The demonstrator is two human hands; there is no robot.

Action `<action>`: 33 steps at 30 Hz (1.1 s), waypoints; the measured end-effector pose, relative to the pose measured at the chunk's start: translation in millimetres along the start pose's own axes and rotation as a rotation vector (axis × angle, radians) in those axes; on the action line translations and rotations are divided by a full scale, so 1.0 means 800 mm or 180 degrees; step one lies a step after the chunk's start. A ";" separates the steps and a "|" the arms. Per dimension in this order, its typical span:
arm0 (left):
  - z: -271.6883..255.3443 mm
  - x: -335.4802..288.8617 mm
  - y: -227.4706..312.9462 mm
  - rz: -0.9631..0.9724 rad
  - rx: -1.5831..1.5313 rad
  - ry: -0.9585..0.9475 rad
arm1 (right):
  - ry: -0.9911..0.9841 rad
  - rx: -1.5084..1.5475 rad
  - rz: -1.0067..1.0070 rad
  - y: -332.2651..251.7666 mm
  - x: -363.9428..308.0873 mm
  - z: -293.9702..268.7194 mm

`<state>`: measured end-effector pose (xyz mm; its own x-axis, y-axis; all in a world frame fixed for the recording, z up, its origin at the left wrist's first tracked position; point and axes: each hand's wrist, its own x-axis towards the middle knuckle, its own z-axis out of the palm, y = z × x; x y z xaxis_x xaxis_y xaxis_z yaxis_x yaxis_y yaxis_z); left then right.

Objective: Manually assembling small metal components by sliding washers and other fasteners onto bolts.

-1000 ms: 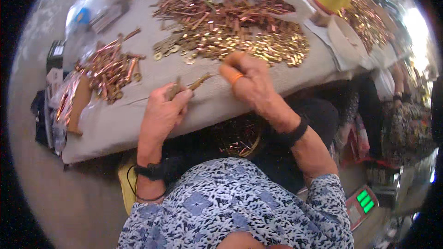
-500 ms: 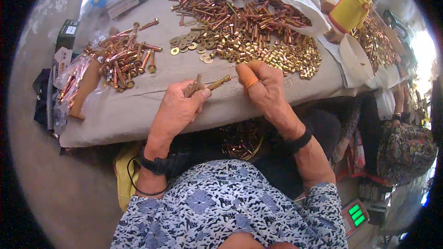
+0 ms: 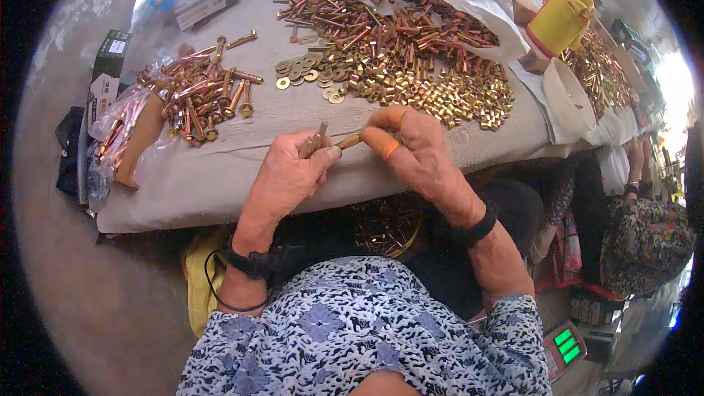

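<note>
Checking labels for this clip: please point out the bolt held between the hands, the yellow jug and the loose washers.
bolt (image 3: 349,141), head view, copper shank between the hands.
yellow jug (image 3: 559,23), head view, its side wall.
loose washers (image 3: 302,73), head view, middle of the cluster.

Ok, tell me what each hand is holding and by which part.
The left hand pinches a few brass bolts by their lower shafts. The right hand grips one bolt at its right end, its fingers hiding that end.
</note>
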<state>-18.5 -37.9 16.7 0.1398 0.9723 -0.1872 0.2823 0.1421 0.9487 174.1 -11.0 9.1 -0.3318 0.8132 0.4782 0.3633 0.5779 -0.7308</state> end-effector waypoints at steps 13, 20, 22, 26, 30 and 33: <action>-0.002 -0.001 0.000 0.0022 -0.0093 -0.0072 | -0.0289 0.0152 0.0926 -0.002 0.002 -0.011; -0.001 0.001 -0.012 0.0254 -0.0332 -0.0162 | 0.0831 0.0654 -0.0330 0.005 0.001 0.011; -0.002 0.002 -0.013 0.0273 -0.0356 -0.0180 | 0.0849 0.0474 -0.0594 0.004 0.002 0.015; -0.002 -0.001 -0.012 0.0269 -0.0374 -0.0124 | -0.0054 0.0239 0.0252 0.002 -0.003 -0.007; -0.002 -0.002 -0.011 0.0254 -0.0490 -0.0166 | 0.0053 0.0679 0.0734 0.003 -0.004 -0.012; -0.002 -0.002 -0.012 0.0273 -0.0515 -0.0173 | 0.0303 0.0563 0.0419 0.008 -0.006 -0.003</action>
<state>-22.8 -40.3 8.1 0.2091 0.9713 -0.1133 0.1116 0.0914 0.9895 179.9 -10.8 3.5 -0.2051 0.8883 0.4108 0.2369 0.4524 -0.8598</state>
